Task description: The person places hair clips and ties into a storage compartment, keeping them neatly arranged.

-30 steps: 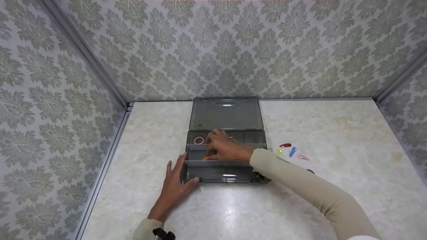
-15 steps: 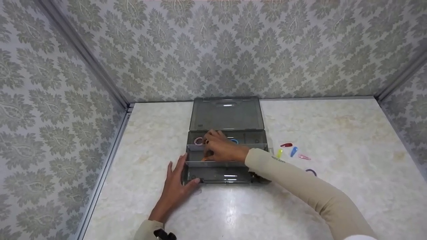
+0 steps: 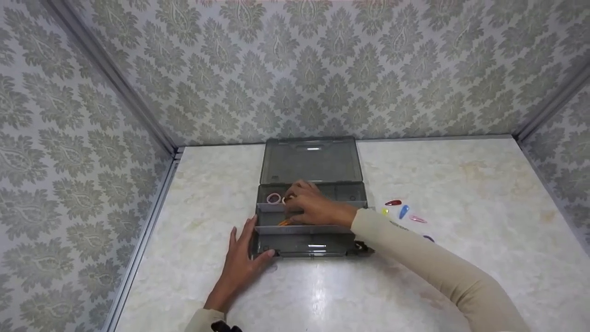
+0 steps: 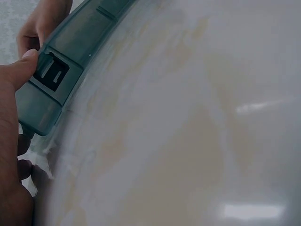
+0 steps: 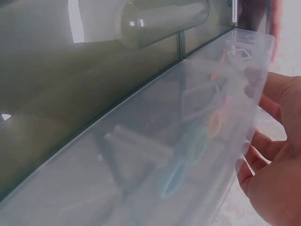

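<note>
A smoky grey plastic organizer box [image 3: 318, 251] lies with its lid [image 3: 313, 161] folded back. My left hand [image 3: 239, 258] holds its near left corner, thumb on the front by a latch [image 4: 51, 73], fingers along the side. My right hand [image 3: 313, 207] reaches into the middle row and pinches an orange hair clip [image 3: 285, 222] beside the front divider [image 3: 272, 229]. That hand [image 5: 277, 136] shows partly through the translucent divider [image 5: 141, 122] in the right wrist view. A pink hair tie [image 3: 273, 198] sits in the back row, with a blue one [image 5: 173, 179] seen through the divider.
Right of the box, several loose things lie on the marbled table [image 3: 461, 184]: red [image 3: 393, 203], blue [image 3: 404, 211], pink [image 3: 418, 219] and yellow [image 3: 385, 211] hair clips, plus a dark hair tie [image 3: 428, 238] near my right sleeve. Patterned wall panels [image 3: 313, 69] close in the back and sides.
My right hand shifts slightly within the middle row, staying by the orange clip; the blue hair tie seen half a second ago is now covered in the head view. My left hand stays put.
</note>
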Motion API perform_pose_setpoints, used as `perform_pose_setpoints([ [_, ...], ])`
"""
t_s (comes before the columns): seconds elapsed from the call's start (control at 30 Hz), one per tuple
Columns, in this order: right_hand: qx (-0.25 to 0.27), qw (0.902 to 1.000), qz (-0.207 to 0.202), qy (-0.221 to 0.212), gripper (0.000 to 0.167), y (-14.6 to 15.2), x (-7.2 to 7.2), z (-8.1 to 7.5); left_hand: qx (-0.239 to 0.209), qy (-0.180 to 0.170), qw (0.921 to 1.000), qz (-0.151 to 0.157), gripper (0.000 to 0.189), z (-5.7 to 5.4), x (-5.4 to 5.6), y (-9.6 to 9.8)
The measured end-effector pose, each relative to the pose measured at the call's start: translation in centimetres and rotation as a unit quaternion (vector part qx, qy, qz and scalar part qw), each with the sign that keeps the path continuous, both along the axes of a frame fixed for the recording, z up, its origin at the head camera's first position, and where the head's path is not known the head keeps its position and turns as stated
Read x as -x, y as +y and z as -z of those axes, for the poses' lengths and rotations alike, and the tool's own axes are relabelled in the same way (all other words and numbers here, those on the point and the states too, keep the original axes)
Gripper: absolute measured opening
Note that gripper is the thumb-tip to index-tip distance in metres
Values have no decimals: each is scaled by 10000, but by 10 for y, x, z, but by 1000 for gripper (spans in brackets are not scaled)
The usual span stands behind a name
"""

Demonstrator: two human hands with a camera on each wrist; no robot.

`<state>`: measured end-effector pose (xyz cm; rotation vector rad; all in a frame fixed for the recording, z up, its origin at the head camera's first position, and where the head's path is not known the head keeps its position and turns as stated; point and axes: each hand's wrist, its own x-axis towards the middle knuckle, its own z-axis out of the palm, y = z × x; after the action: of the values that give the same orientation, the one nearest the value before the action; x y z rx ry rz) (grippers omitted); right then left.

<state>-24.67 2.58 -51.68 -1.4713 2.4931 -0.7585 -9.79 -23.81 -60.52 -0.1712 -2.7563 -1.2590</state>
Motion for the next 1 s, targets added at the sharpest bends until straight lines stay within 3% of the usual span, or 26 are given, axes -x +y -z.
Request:
perform_pose_setpoints([
  [0.17, 280, 9989, 308, -216, 27, 29, -4, -1, 44, -43, 10000, -26, 102, -1, 1, 1],
  [0.6, 915, 9920, 863, -49, 26, 97, -14, 6, 167, 12, 9998, -64, 103, -2, 3, 3],
  [0.77, 1136, 9886, 975, 147, 27, 117, -17, 9, 117, -128, 9997, -150, 103, -2, 4, 3],
  [1.0, 1610, 9735, 1612, -212, 28, 156, -24, 17, 132, -198, 9996, -129, 103, -4, 3, 4],
])
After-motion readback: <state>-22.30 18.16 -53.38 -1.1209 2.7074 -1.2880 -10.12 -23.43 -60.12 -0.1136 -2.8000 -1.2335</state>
